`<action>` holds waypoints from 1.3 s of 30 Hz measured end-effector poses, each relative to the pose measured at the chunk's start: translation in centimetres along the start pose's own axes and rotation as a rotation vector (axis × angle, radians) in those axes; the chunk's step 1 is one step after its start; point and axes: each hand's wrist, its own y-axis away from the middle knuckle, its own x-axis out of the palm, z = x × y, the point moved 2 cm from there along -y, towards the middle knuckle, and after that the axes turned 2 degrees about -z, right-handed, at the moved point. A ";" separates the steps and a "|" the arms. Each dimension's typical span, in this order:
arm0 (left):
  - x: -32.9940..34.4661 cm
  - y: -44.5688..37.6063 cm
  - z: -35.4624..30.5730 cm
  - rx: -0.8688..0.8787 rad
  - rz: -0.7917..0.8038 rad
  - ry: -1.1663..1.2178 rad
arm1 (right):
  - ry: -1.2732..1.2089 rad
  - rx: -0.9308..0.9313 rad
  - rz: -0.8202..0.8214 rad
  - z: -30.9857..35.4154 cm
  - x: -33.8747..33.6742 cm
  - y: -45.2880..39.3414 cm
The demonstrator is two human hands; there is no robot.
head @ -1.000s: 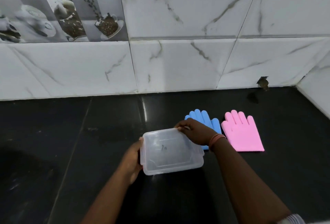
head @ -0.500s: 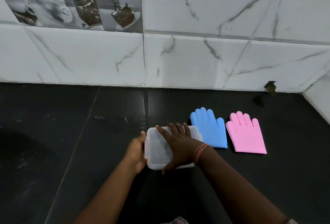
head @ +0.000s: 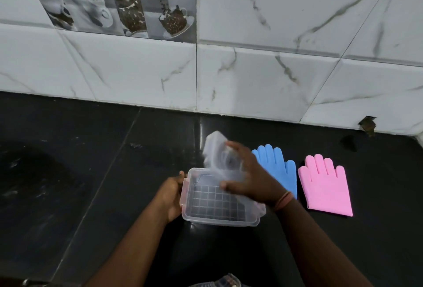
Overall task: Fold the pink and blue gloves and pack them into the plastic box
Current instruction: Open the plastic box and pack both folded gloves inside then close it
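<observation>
Lid [head: 217,149] in right hand [head: 251,176]

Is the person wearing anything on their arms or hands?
Almost nothing. Both forearms are bare, with no sleeves showing, and neither the left hand nor the right hand has a glove or a ring that can be seen. The only thing worn is a thin band on the right wrist, orange-pink, looking like a couple of strands side by side.
</observation>
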 end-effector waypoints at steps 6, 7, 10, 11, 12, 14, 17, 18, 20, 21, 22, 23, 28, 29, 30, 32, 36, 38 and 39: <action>0.1 0.0 0.2 0.000 0.031 -0.105 | -1.398 0.214 -0.144 -2.8 -6.2 -2.3; 0.4 0.2 0.0 0.019 0.018 -0.137 | -1.518 0.225 -0.114 -3.5 -6.1 -2.8; 1.3 0.7 -1.4 0.253 -0.107 -0.331 | -1.655 0.376 -0.133 -4.9 -3.8 -4.5; 1.6 0.9 -2.0 0.359 -0.153 -0.399 | -1.663 0.454 -0.180 -5.0 -2.7 -5.4; 2.0 1.1 -2.5 0.442 -0.180 -0.465 | -1.644 0.547 -0.274 -5.2 -1.5 -6.2; 2.8 1.4 -3.3 0.537 -0.174 -0.615 | -1.494 0.735 -0.459 -5.5 0.7 -7.8; 3.6 1.2 -3.4 0.551 -0.173 -0.767 | -1.319 0.885 -0.519 -5.7 3.3 -9.9; 3.6 1.2 -3.4 0.546 -0.175 -0.776 | -1.262 0.912 -0.500 -5.7 3.8 -10.3; 3.6 1.0 -3.4 0.538 -0.154 -0.777 | -1.129 0.942 -0.439 -5.2 4.0 -10.7; 3.6 1.0 -3.4 0.537 -0.143 -0.779 | -1.063 0.951 -0.409 -5.0 4.0 -10.8; 3.6 1.0 -3.5 0.536 -0.139 -0.780 | -0.986 0.962 -0.391 -4.8 3.9 -10.9; 3.6 1.0 -3.5 0.534 -0.141 -0.781 | -0.913 0.969 -0.376 -4.7 3.7 -10.9; 3.8 0.6 -3.6 0.566 -0.208 -0.901 | -0.684 0.945 -0.265 -5.8 0.9 -10.0; 4.0 0.6 -3.6 0.586 -0.238 -0.938 | -0.543 0.898 -0.280 -6.5 -0.7 -9.7; 4.1 0.7 -3.7 0.620 -0.272 -0.970 | -0.303 0.846 -0.291 -7.2 -2.6 -9.2; 4.6 1.0 -3.9 0.706 -0.321 -0.990 | 0.246 0.792 -0.267 -9.4 -6.4 -7.8; 7.6 1.3 -4.0 0.811 -0.263 -1.086 | 0.572 0.912 0.019 -13.0 -10.4 -3.5; 9.9 1.1 -3.7 0.772 -0.153 -1.189 | 0.602 0.848 0.139 -13.5 -10.3 -3.0; 11.0 0.8 -3.3 0.737 -0.102 -1.276 | 0.628 0.813 0.156 -13.6 -10.2 -3.0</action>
